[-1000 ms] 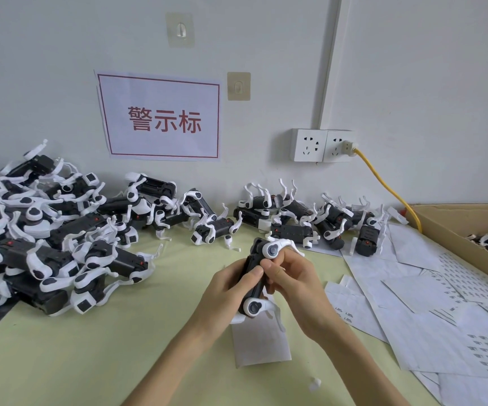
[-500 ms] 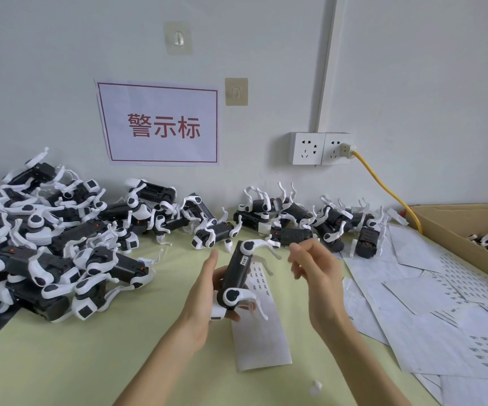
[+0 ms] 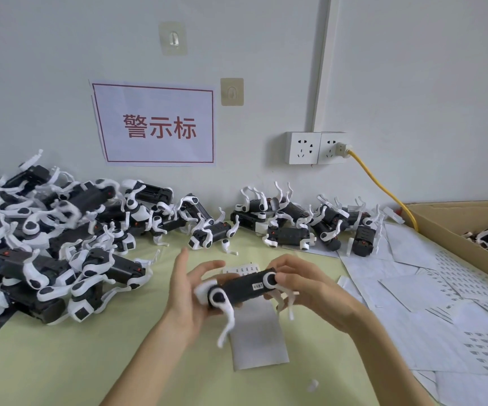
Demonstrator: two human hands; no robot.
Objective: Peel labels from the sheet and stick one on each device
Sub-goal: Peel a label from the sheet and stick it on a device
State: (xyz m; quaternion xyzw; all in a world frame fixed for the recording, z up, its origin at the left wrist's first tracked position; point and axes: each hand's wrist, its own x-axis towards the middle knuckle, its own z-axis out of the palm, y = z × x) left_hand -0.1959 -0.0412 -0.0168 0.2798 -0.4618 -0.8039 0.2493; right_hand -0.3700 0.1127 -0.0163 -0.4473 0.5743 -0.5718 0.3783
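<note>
Crosswise between both hands (image 3: 254,291) lies the labelled device (image 3: 242,287).

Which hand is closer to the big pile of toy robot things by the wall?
The left hand. It holds the near end of the device, on the side toward the big pile. The right hand grips the device's other end, farther from the pile.
</note>
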